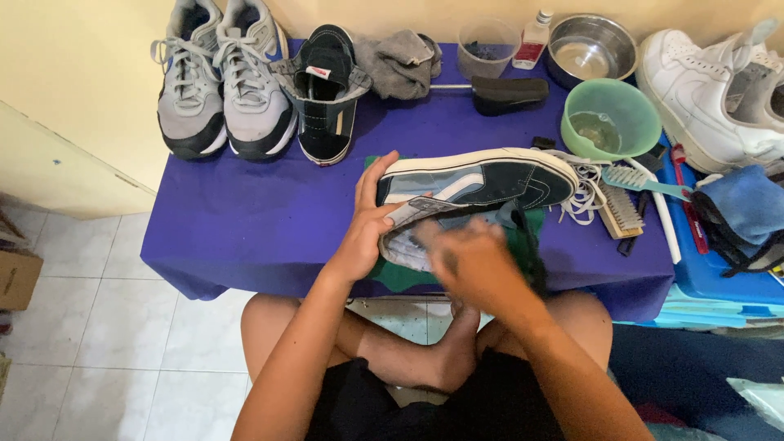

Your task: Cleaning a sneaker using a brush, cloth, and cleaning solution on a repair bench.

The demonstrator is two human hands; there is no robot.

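Sneaker: matt dark fabric upper, smooth white rubber sole edge. Tablecloth: matt purple cloth. Bowl glossy metal; green bowl translucent plastic; brush wood-backed with bristles.

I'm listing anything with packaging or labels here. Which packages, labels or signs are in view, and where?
Small bottle: table's back edge, clear, white cap, red-and-white label.
Tongue tag: on the upright dark shoe, small, red and white.
Cardboard box: floor, far left, brown.
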